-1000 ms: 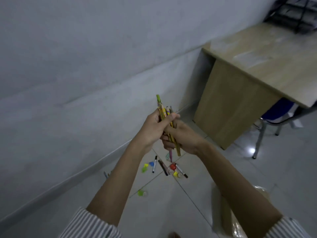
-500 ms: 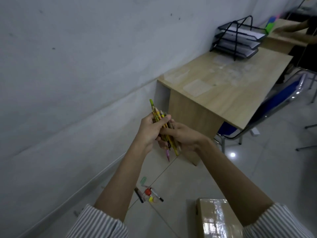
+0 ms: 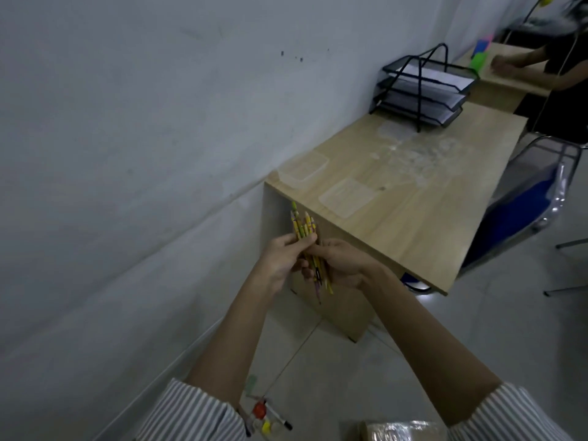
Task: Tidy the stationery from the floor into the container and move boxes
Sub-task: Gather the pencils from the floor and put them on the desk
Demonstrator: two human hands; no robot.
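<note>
Before the wooden surface, your left grip and right grip both curl tight around one bundle of pencils

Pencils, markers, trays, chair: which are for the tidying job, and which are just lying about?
For the job: pencils held by the left hand and right hand; markers on the floor; clear container; wrapped box.
Just lying about: paper trays; blue chair; desk.
</note>
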